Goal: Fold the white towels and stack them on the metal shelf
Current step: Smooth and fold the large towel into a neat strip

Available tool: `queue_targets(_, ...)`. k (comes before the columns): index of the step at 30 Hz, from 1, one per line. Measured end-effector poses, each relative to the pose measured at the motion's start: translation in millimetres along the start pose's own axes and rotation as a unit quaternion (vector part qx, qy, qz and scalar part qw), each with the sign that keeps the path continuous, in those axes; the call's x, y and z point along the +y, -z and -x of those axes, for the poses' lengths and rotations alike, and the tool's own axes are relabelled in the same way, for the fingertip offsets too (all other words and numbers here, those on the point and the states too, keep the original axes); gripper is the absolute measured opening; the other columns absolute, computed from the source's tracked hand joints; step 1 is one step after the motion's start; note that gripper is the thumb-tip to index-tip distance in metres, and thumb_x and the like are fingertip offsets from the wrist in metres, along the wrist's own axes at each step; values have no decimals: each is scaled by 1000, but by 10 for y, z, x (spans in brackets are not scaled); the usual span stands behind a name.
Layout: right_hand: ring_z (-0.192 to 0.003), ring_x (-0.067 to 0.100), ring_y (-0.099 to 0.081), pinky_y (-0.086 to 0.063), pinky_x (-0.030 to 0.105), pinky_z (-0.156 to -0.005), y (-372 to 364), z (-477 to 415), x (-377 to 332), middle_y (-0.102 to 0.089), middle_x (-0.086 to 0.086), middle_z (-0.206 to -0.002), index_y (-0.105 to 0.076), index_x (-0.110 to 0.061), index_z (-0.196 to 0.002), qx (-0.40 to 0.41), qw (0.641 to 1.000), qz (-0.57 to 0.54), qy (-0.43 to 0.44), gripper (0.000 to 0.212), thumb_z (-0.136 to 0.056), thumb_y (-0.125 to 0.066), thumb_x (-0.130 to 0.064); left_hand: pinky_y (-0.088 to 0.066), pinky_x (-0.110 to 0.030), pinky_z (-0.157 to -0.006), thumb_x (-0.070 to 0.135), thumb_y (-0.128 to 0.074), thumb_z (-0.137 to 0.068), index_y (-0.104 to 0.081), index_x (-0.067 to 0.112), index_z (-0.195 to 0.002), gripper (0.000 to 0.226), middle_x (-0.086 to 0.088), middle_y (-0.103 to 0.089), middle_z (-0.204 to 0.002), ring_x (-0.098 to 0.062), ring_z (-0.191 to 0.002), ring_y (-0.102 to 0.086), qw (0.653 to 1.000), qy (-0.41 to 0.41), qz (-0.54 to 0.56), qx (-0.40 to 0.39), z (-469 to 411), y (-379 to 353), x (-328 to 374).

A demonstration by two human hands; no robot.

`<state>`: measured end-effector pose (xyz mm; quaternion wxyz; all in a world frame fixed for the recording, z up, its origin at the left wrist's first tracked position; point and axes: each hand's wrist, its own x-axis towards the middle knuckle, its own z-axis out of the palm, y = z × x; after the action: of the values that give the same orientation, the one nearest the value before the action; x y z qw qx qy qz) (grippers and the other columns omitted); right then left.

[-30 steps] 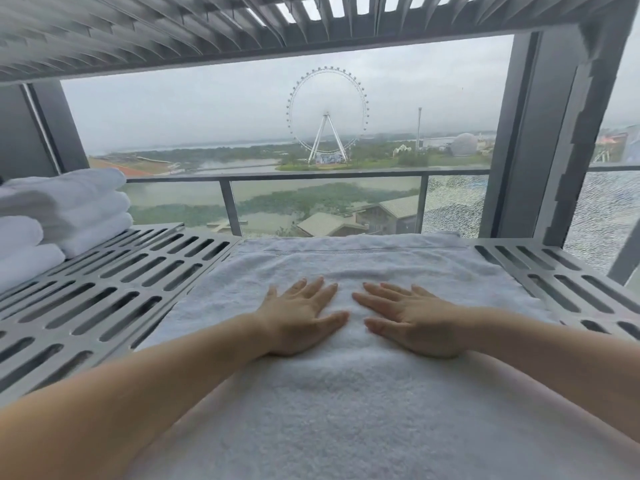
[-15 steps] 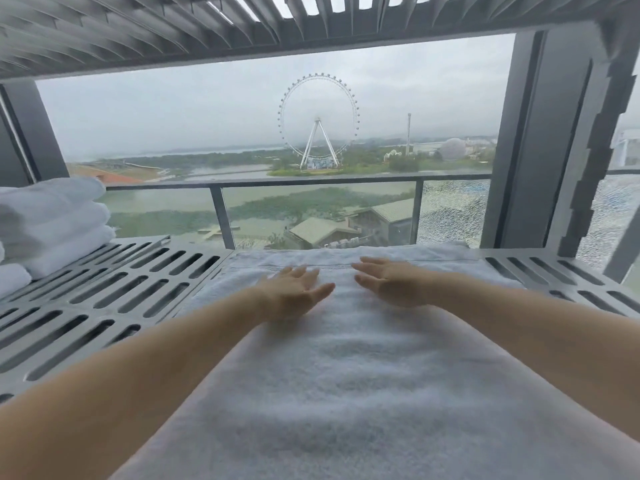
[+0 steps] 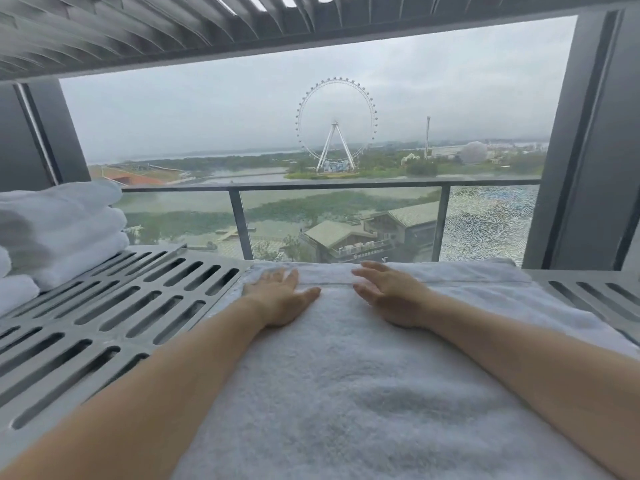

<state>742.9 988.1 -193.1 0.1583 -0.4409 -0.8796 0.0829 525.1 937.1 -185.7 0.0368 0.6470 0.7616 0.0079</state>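
Observation:
A large white towel (image 3: 346, 393) lies spread flat along the slotted metal shelf (image 3: 114, 327), reaching from the near edge to the far edge. My left hand (image 3: 280, 299) lies flat on it near the far end, fingers straight. My right hand (image 3: 388, 296) rests beside it, fingers extended and slightly raised over the towel's hemmed border. Several folded white towels (image 3: 59, 230) are stacked at the shelf's left end.
Another slotted shelf (image 3: 173, 26) hangs close overhead. Behind the shelf is a window with a glass railing (image 3: 329, 187). Dark upright posts (image 3: 581, 140) frame the right side. Bare shelf slots (image 3: 588, 292) show to the towel's right.
Both hands have slid away from me along the towel, from its middle to the far hem. The view has tilted slightly with them.

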Motion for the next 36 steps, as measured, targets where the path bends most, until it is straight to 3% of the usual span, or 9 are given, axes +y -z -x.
queue_targets(4,-132,23,-32,-22,54,-106,59,17,-1,-42,5,-136,-48,-22,-115,-22,995,73,-62,39,-95,-21,-42,0,-50,-115,71,-13,-85,-2,23,-148,80,-6,3,-157,-24,-144,4,998,48,-36,-11,70,49,21)
queue_targets(6,-133,25,-29,-19,49,-106,56,-18,5,-38,6,-140,-46,-19,-123,-45,996,54,-54,41,-95,-25,-38,7,-52,-112,59,-13,-91,1,22,-148,69,-4,8,-157,-27,-143,9,996,31,-89,5,50,133,211)
queue_targets(9,-125,24,-41,-29,30,-99,114,-47,-3,-48,8,-133,-51,-11,-123,-6,985,-166,-38,35,-93,-33,-17,11,-51,-111,39,-14,-96,0,22,-148,56,0,7,-157,-21,-144,8,993,-99,-43,39,-12,201,826)
queue_targets(11,-117,26,-49,-35,30,-98,203,-2,145,-55,11,-125,-55,-8,-117,50,964,-254,-59,35,-88,-36,-6,8,-50,-112,32,-15,-97,-1,17,-148,55,1,3,-158,-17,-144,5,987,-159,3,27,-25,128,1237)
queue_targets(18,-143,14,-10,-5,40,-116,518,387,1169,-15,-7,-155,-24,-36,-143,-74,989,72,-108,48,-97,-23,-49,1,-49,-116,53,-16,-95,-6,22,-148,62,4,1,-157,-14,-144,0,987,-161,18,-7,-110,-92,1418)
queue_targets(22,-141,13,-16,-11,32,-112,524,375,1025,-20,-4,-154,-33,-28,-141,37,998,-26,-44,48,-96,-31,-46,-5,-47,-116,52,-25,-95,-13,19,-148,64,2,-9,-157,-15,-143,-8,985,-167,32,40,-15,-64,1406)
queue_targets(26,-141,15,-16,-9,37,-116,469,473,731,-20,-4,-154,-33,-30,-141,-66,996,-25,-56,49,-96,-25,-50,-11,-50,-114,47,-30,-95,-22,17,-145,59,1,-22,-154,-17,-141,-19,962,-210,-85,150,254,103,1406)
queue_targets(32,-141,23,-15,-15,48,-114,503,1022,210,-17,8,-155,-24,-16,-144,-65,995,30,-72,62,-94,-27,-52,2,-61,-109,63,-20,-91,-7,26,-148,69,11,0,-157,-16,-144,2,988,-145,14,-44,1083,-10,1219)
queue_targets(36,-144,21,5,3,53,-112,307,1394,-48,2,2,-157,-9,-26,-147,-146,984,86,-46,70,-89,-20,-64,4,-63,-108,73,-15,-83,2,38,-145,73,17,6,-155,-14,-143,6,989,-146,4,-31,1411,-174,1006)
